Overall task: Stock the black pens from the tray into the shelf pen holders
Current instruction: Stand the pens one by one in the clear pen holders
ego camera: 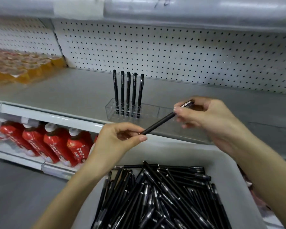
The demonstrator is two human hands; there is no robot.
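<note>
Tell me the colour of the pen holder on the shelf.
The pen holder is clear, colourless plastic; head view.

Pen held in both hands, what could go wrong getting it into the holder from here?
1. The pen is only pinched at its ends by the left hand and right hand; it could slip and drop into the tray.
2. The standing pens sit close together in the clear holder; inserting beside them might knock them askew.
3. The holder is transparent, so its holes may be hard to hit.
</note>
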